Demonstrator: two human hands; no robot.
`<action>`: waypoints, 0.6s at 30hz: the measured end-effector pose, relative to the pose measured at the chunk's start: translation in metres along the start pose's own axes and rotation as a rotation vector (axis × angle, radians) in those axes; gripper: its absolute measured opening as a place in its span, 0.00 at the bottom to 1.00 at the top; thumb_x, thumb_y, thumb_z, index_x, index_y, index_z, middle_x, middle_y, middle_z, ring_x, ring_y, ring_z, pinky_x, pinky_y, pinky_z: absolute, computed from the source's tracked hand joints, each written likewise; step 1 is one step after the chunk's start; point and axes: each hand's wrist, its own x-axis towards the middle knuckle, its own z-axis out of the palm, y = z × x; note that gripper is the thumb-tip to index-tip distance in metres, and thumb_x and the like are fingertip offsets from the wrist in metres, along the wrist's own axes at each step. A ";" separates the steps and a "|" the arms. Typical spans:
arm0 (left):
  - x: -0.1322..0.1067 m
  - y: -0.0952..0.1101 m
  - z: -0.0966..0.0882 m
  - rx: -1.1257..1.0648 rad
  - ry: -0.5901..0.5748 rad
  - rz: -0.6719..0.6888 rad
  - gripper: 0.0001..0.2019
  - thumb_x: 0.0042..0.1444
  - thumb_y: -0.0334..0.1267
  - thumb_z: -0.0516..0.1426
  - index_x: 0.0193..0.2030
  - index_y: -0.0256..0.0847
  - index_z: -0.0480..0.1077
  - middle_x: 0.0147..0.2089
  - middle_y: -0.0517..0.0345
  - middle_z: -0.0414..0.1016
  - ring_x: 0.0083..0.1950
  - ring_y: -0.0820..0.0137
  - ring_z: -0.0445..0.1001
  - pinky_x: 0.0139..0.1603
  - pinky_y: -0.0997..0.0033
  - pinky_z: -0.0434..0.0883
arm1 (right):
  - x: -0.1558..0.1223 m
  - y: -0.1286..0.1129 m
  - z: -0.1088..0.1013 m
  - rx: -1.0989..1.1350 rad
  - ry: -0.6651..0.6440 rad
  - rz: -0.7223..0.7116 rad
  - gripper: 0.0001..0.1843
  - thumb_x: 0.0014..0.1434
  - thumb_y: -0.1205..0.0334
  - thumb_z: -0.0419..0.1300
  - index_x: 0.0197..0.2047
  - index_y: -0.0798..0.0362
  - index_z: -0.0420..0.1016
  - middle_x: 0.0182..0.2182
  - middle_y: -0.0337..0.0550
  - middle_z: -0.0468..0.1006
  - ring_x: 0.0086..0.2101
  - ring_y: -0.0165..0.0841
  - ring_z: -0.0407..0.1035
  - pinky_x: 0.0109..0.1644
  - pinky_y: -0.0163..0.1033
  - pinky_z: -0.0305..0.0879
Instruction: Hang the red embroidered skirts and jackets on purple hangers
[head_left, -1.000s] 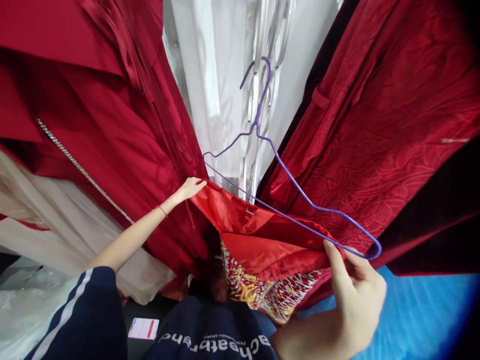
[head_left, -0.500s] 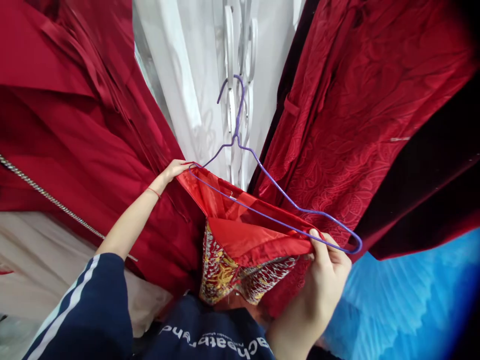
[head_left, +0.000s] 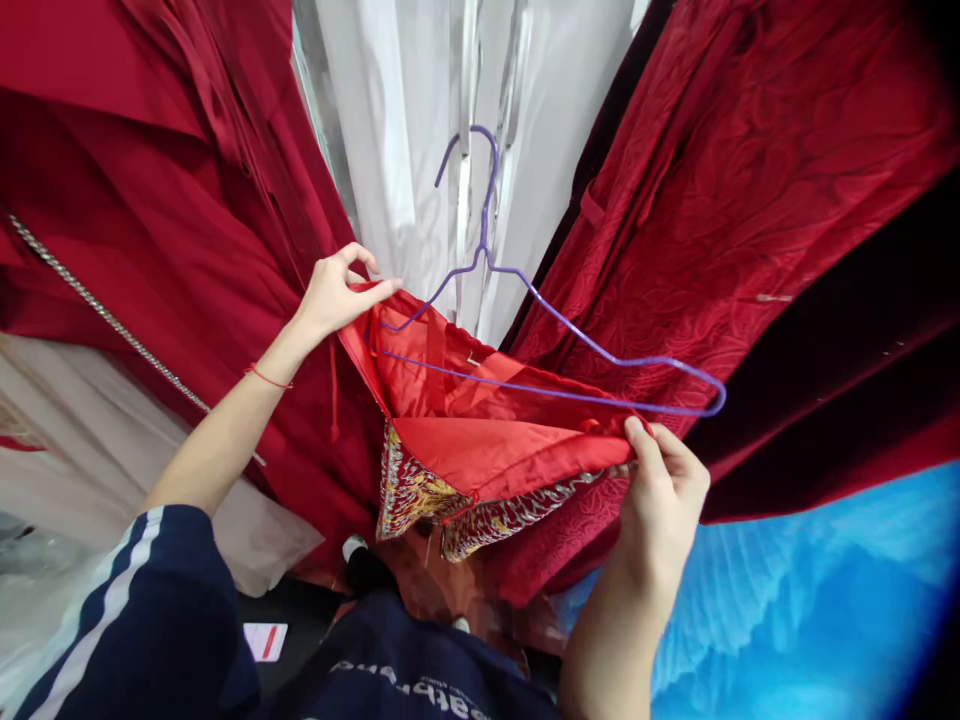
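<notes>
A red embroidered bodice is held with its upper edge spread between my two hands, its shiny red lining showing. Gold and silver patterning covers its outer face. My left hand is at its left upper corner, thumb stretched along the edge, the other fingers bent and partly hidden. My right hand pinches the right corner between thumb and fingers. A purple wire hanger hooks over a white rail piece above. Its left end lies inside the bodice by a thin red loop; its right end sticks out beyond my right hand.
Dark red garments hang at left, one with a silvery chain trim. Patterned red cloth hangs at right, with blue pleated fabric below. White fabric hangs behind. A white-and-red card lies low down.
Both hands have risen in view with the bodice, and the left hand's thumb and index finger have moved apart. The hanger's lower bar sits higher. The floor and a shoe now show below.
</notes>
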 end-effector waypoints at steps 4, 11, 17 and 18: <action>-0.022 0.039 0.021 0.228 -0.158 0.147 0.28 0.46 0.58 0.66 0.49 0.42 0.77 0.29 0.59 0.76 0.35 0.64 0.75 0.40 0.71 0.65 | 0.022 -0.015 -0.005 -0.087 -0.102 -0.073 0.17 0.53 0.52 0.66 0.22 0.53 0.67 0.18 0.30 0.61 0.20 0.23 0.53 0.24 0.32 0.50; -0.030 0.051 0.065 0.588 -0.267 0.164 0.18 0.61 0.49 0.53 0.49 0.43 0.78 0.36 0.48 0.82 0.44 0.52 0.79 0.39 0.66 0.63 | 0.049 -0.037 -0.011 -0.236 -0.186 -0.159 0.19 0.55 0.52 0.62 0.21 0.52 0.64 0.16 0.31 0.59 0.18 0.23 0.51 0.22 0.33 0.46; -0.043 0.050 0.055 0.737 -0.284 0.103 0.21 0.65 0.46 0.48 0.56 0.41 0.74 0.39 0.41 0.82 0.42 0.51 0.80 0.37 0.65 0.61 | 0.090 -0.060 -0.036 -0.283 -0.085 -0.196 0.14 0.56 0.59 0.61 0.22 0.52 0.67 0.14 0.31 0.60 0.17 0.24 0.53 0.22 0.34 0.47; -0.045 0.051 0.054 0.745 -0.290 0.094 0.21 0.65 0.46 0.47 0.56 0.41 0.73 0.40 0.40 0.82 0.42 0.51 0.80 0.37 0.65 0.61 | 0.096 -0.064 -0.040 -0.295 -0.066 -0.195 0.13 0.56 0.60 0.61 0.22 0.52 0.67 0.14 0.31 0.60 0.17 0.24 0.54 0.22 0.35 0.47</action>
